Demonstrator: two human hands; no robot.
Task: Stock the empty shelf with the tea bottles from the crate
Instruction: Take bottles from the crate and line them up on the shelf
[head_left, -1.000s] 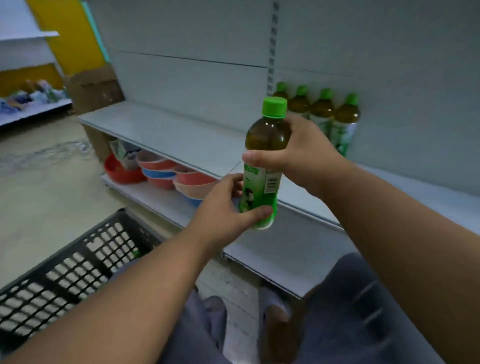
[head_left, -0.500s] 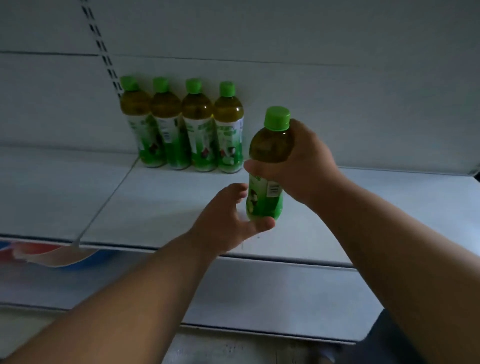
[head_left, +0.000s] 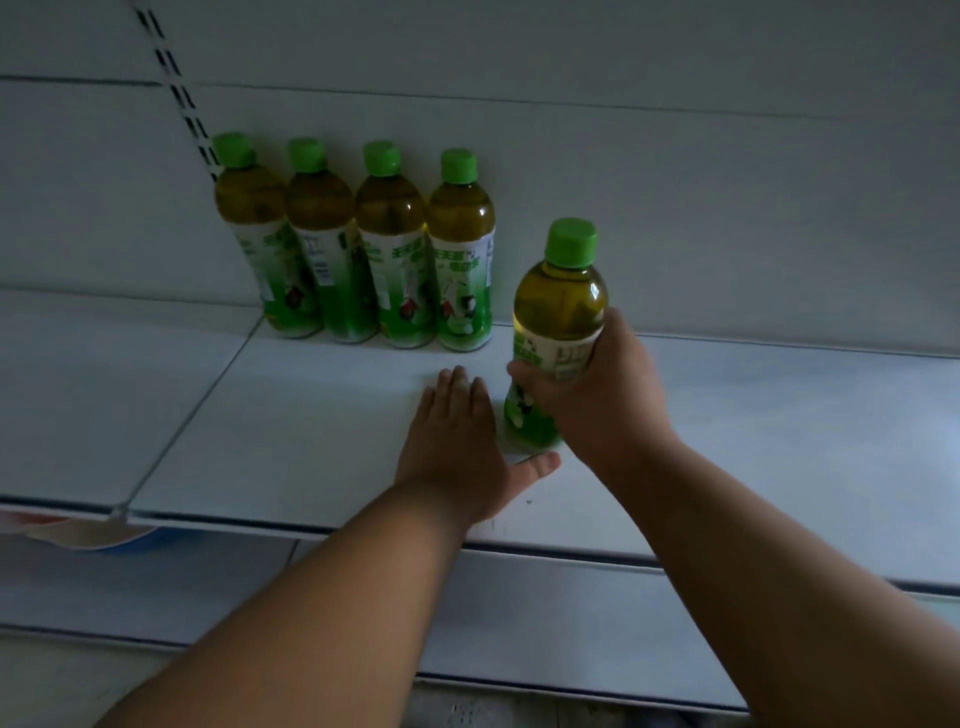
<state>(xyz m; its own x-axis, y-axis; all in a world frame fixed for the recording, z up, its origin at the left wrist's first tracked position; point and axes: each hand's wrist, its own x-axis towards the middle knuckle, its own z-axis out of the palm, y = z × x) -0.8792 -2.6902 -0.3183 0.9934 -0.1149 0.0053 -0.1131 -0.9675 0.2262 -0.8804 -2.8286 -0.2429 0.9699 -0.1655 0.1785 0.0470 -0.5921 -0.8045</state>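
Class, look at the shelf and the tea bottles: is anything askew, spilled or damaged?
Nothing stands out. Four bottles stand capped along the shelf back; the right hand holds a fifth.

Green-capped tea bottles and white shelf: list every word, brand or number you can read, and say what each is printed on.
Row of four green-capped tea bottles at the shelf back: pale label characters, too blurred to read.
Green-capped tea bottle gripped by the right hand: label print blurred, unreadable.
White metal shelf: no text visible.
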